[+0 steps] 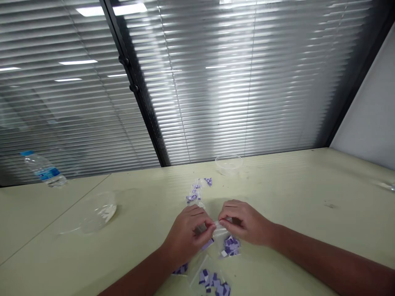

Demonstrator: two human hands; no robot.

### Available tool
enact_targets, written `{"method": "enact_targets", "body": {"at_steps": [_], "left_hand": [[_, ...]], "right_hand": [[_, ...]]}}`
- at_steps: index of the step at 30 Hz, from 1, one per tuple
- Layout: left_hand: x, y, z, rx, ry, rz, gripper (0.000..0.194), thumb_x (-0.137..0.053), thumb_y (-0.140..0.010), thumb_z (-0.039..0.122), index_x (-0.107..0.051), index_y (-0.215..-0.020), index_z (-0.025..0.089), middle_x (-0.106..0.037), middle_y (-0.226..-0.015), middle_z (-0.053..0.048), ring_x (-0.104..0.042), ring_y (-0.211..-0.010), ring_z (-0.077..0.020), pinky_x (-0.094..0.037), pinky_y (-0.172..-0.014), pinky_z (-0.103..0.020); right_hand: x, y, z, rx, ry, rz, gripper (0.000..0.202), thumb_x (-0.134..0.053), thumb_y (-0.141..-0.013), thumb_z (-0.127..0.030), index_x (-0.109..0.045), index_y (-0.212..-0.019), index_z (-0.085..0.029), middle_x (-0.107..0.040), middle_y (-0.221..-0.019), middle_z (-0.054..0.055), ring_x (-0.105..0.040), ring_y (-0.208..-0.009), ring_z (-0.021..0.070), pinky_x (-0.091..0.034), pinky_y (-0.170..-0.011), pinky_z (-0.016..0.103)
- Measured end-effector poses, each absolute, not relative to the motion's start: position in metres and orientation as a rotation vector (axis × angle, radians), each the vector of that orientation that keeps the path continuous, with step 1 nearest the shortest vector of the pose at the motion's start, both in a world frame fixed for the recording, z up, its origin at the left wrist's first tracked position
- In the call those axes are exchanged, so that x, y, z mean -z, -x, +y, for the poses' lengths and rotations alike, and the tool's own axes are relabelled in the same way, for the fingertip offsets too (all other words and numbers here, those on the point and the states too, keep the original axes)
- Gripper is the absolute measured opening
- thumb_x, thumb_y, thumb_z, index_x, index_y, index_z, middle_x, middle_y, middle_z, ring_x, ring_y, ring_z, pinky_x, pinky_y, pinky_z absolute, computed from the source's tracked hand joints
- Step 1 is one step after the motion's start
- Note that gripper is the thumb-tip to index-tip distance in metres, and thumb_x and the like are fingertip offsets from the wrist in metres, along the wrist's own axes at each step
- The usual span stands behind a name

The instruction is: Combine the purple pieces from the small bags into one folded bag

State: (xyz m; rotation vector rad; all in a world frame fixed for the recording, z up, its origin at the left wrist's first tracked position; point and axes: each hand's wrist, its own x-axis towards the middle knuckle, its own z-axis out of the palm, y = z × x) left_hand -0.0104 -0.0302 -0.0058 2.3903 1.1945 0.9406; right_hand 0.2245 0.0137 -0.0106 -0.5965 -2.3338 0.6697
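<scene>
My left hand (pixel 191 232) and my right hand (pixel 247 222) are close together, each with thumb and forefinger pinched on the top edge of a small clear zip bag (pixel 221 233). Small flat purple and white pieces (pixel 231 246) lie at the bottom of that bag. Nearer to me is another clear bag (pixel 197 276), with similar purple pieces (pixel 214 283) inside. More purple pieces (pixel 181 269) show beside my left forearm, partly hidden by it. Beyond my hands, further clear bags (pixel 195 192) with purple bits lie in a row.
A clear round plastic bowl (pixel 228 165) stands at the table's back edge. On the left lie a transparent plastic item (pixel 106 211) and, farther back, a water bottle (pixel 46 170) with a blue cap. Window blinds (pixel 216 82) rise behind the pale table (pixel 296 193).
</scene>
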Motion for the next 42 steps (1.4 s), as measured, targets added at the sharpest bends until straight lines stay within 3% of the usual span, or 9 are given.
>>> {"method": "enact_targets", "body": {"at_steps": [10, 22, 27, 34, 42], "left_hand": [[0.0052, 0.0106, -0.0313, -0.943, -2.350, 1.253, 0.010, -0.066, -0.090, 0.021, -0.065, -0.080, 0.020, -0.064, -0.078, 0.001, -0.057, -0.078, -0.0157, -0.040, -0.075, -0.030], [0.0032, 0.0113, -0.0341, -0.974, -2.291, 1.270, 0.010, -0.060, -0.090, 0.018, -0.056, -0.082, 0.019, -0.061, -0.083, 0.000, -0.056, -0.081, -0.0159, -0.040, -0.073, -0.029], [0.0006, 0.0113, -0.0342, -1.023, -2.233, 1.297, 0.011, -0.056, -0.096, 0.022, -0.056, -0.085, 0.020, -0.061, -0.085, -0.001, -0.055, -0.080, -0.0156, -0.040, -0.074, -0.029], [-0.0009, 0.0123, -0.0337, -0.998, -2.156, 1.339, 0.011, -0.053, -0.099, 0.029, -0.059, -0.094, 0.021, -0.064, -0.092, -0.004, -0.057, -0.087, -0.0178, -0.044, -0.079, -0.030], [-0.0020, 0.0141, -0.0330, -0.993, -2.072, 1.338, 0.013, -0.055, -0.100, 0.033, -0.062, -0.099, 0.022, -0.064, -0.098, -0.003, -0.057, -0.093, -0.0185, -0.043, -0.083, -0.031]], "right_hand": [[0.0111, -0.2250, 0.0131, -0.717, 0.673, -2.305, 0.004, -0.063, -0.091, -0.016, -0.062, -0.092, -0.020, -0.062, -0.082, -0.002, -0.054, -0.076, 0.0124, -0.040, -0.072, 0.025], [0.0092, -0.2265, 0.0132, -0.744, 0.732, -2.318, 0.005, -0.062, -0.090, -0.015, -0.059, -0.087, -0.018, -0.058, -0.077, -0.002, -0.050, -0.074, 0.0127, -0.036, -0.070, 0.026], [0.0120, -0.2262, 0.0152, -0.834, 0.791, -2.281, 0.013, -0.065, -0.093, -0.026, -0.059, -0.086, -0.017, -0.057, -0.078, -0.001, -0.051, -0.074, 0.0131, -0.037, -0.067, 0.026], [0.0134, -0.2275, 0.0158, -0.998, 0.863, -2.197, 0.009, -0.060, -0.094, -0.022, -0.061, -0.087, -0.016, -0.055, -0.076, -0.002, -0.047, -0.066, 0.0109, -0.034, -0.058, 0.023], [0.0114, -0.2279, 0.0154, -0.956, 0.894, -2.165, 0.010, -0.060, -0.094, -0.022, -0.060, -0.086, -0.016, -0.055, -0.077, 0.000, -0.048, -0.069, 0.0125, -0.034, -0.059, 0.024]]}}
